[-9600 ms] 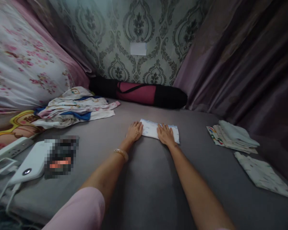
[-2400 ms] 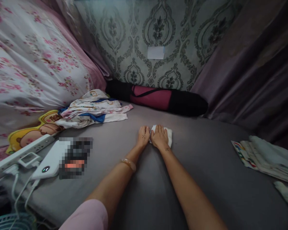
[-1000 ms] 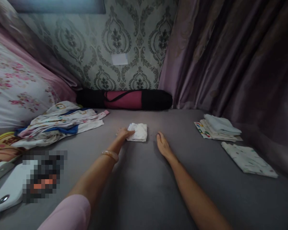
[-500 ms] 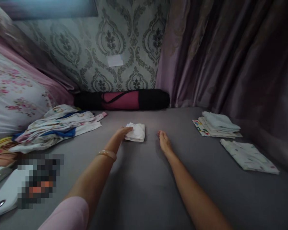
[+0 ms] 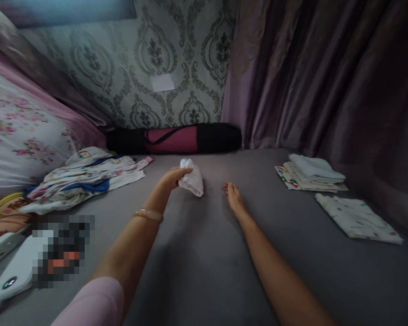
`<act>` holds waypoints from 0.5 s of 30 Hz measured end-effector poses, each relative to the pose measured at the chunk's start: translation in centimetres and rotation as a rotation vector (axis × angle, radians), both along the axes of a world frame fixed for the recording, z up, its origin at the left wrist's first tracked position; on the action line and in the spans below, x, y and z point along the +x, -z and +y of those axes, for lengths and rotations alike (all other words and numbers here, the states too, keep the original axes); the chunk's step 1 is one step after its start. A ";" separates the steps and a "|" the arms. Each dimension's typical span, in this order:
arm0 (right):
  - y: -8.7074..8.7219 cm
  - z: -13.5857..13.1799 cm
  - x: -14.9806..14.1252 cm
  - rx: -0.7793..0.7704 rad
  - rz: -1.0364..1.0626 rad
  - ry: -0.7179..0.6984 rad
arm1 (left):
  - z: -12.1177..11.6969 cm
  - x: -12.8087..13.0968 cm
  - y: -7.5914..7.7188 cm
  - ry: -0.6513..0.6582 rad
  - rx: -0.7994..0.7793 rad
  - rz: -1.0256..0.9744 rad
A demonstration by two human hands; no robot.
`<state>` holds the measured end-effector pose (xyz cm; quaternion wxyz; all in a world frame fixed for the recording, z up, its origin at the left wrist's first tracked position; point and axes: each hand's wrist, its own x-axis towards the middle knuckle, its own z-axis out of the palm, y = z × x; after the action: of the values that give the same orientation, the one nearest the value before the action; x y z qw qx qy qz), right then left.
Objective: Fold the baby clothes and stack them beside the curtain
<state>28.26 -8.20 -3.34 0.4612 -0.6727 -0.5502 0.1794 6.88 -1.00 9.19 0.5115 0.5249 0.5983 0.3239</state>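
A small folded white cloth (image 5: 192, 181) is gripped at its left edge by my left hand (image 5: 177, 175), thumb on top. The cloth is tilted and appears lifted off the grey sheet (image 5: 204, 253); what kind of garment it is cannot be made out. My right hand (image 5: 234, 198) rests on the sheet to the right of the cloth, apart from it, fingers extended and holding nothing. A beige bangle (image 5: 148, 215) circles my left wrist.
At left lie a heap of loose clothes (image 5: 85, 179), a power strip (image 5: 3, 246) and a white device (image 5: 29, 262). Folded clothes (image 5: 314, 172) form a stack at right, near a single folded patterned garment (image 5: 358, 218). A black-and-pink rolled bag (image 5: 177, 139) lies along the wall.
My left hand has raised the folded white cloth from the sheet, and the cloth has tipped over from lying flat. My right hand has stayed nearly in place.
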 end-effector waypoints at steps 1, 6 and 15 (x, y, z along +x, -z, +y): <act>-0.1 0.0 0.0 -0.008 0.067 -0.003 | 0.0 0.0 -0.8 -0.008 0.019 0.071; -0.7 -0.2 -0.1 -0.057 0.264 -0.012 | -0.8 0.7 -3.4 0.029 0.358 0.777; -1.7 -1.0 -0.4 -0.098 0.175 -0.040 | -2.8 6.0 0.6 0.199 0.391 0.869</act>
<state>27.89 -9.17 -1.61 0.4702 -0.6651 -0.5117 0.2734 12.86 -3.85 8.61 0.1344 0.7525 0.6313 0.1307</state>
